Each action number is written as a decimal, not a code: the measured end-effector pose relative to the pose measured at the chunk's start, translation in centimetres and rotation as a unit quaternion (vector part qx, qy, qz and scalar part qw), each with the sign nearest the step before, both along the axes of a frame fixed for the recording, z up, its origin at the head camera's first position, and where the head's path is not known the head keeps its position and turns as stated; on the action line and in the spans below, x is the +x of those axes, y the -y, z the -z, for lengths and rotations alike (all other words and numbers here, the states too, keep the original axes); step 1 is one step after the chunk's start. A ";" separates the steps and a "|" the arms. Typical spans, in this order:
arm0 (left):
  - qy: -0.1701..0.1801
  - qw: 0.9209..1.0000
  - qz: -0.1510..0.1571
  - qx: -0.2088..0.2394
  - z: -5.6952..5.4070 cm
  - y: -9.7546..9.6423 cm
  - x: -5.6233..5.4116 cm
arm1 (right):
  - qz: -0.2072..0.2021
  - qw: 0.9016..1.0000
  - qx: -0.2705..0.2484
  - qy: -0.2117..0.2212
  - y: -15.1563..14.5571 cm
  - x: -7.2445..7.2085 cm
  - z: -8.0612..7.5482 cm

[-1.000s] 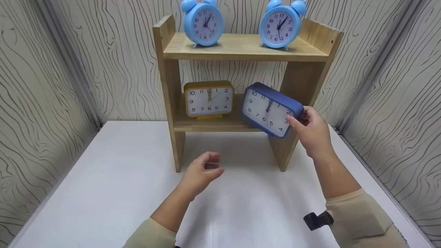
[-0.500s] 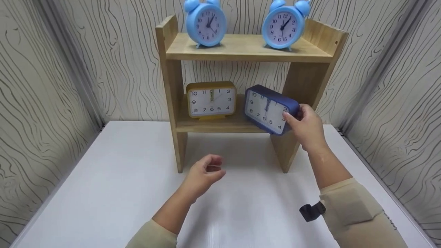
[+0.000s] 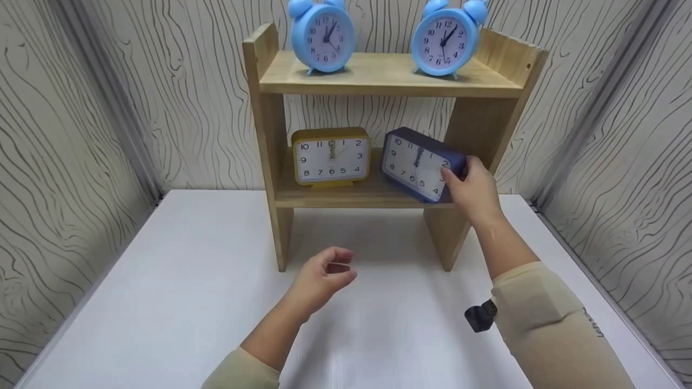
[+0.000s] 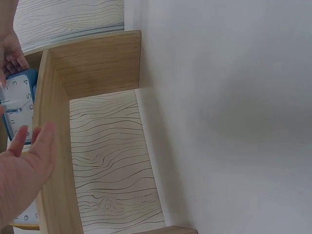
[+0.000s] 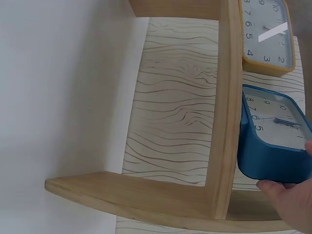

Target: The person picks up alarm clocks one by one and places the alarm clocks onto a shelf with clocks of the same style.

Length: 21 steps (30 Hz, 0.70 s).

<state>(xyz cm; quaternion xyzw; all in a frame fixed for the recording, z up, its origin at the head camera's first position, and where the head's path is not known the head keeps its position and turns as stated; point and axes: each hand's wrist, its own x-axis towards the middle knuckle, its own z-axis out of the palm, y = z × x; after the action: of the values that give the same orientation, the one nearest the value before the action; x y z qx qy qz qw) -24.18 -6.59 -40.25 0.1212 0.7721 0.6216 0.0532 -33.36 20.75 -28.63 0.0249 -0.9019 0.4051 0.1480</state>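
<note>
My right hand (image 3: pixel 476 189) grips a blue rectangular clock (image 3: pixel 416 167) by its right end, thumb on the front of its face. The clock tilts, its right side lower, in the right half of the middle shelf (image 3: pixel 346 201). In the right wrist view the blue clock (image 5: pixel 278 134) overlaps the shelf board. Left of it a yellow rectangular clock (image 3: pixel 331 158) stands upright on the same shelf. My left hand (image 3: pixel 321 275) is held in front of the unit, below the shelf, fingers loosely bent and holding nothing.
Two light blue twin-bell clocks, a left one (image 3: pixel 323 39) and a right one (image 3: pixel 444 42), stand on the top shelf (image 3: pixel 373 70). The wooden unit's side panels (image 3: pixel 484 124) flank the middle shelf. A white table (image 3: pixel 189 281) lies beneath, with patterned walls (image 3: pixel 184 108) around.
My right hand has carried the blue clock up, leftward and further into the shelf, and its tilt has lessened slightly. The left hand has dropped a little.
</note>
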 end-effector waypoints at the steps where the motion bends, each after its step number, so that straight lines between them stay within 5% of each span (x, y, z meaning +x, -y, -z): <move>1: -0.001 1.000 0.001 0.000 0.0 0.0 0.0 | 0.000 1.000 0.006 -0.002 0.0 -0.1 0.0; 21: 0.001 1.000 0.007 -0.003 -0.1 0.4 0.2 | 0.018 0.999 0.039 0.010 0.1 -1.6 -0.5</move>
<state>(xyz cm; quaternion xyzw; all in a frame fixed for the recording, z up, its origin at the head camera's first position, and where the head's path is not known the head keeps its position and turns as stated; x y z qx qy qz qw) -24.00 -6.97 -40.11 0.1262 0.7729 0.6190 0.0589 -34.98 20.60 -28.10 0.0102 -0.9189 0.3668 0.1447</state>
